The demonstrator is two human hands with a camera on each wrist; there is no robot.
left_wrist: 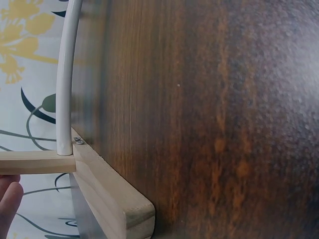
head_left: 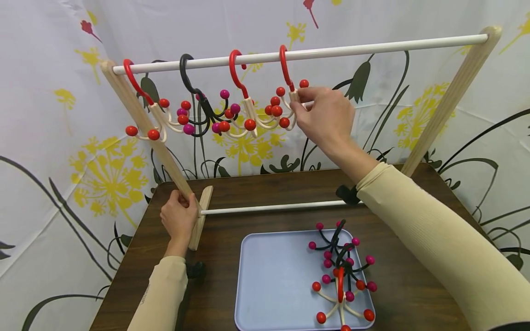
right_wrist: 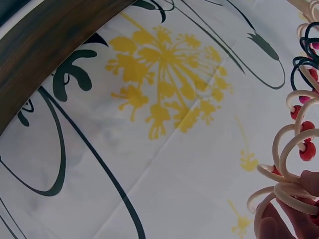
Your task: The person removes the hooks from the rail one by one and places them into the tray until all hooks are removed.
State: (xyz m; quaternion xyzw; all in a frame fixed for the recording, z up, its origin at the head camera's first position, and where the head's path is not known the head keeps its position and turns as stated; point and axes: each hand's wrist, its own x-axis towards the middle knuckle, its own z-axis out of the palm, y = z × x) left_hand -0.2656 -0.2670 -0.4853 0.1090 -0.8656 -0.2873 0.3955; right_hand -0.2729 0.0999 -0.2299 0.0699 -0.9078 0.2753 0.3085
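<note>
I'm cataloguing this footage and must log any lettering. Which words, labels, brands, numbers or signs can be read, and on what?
None can be read: the hangers, rack, tray and flower-patterned backdrop show no legible text.
A faint mark on the left sleeve is too small and blurred to tell whether it is lettering.

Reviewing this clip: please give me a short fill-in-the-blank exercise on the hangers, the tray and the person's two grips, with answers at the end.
1. The right grip pinches a hanger whose hook is ____.
2. Counting that one, ____ hangers show at the upper white rod.
3. In the head view, the black hanger at that rod is ____ from the left.
4. The left grip holds an upright made of ____.

Missing words: red; four; second; wood.
</note>
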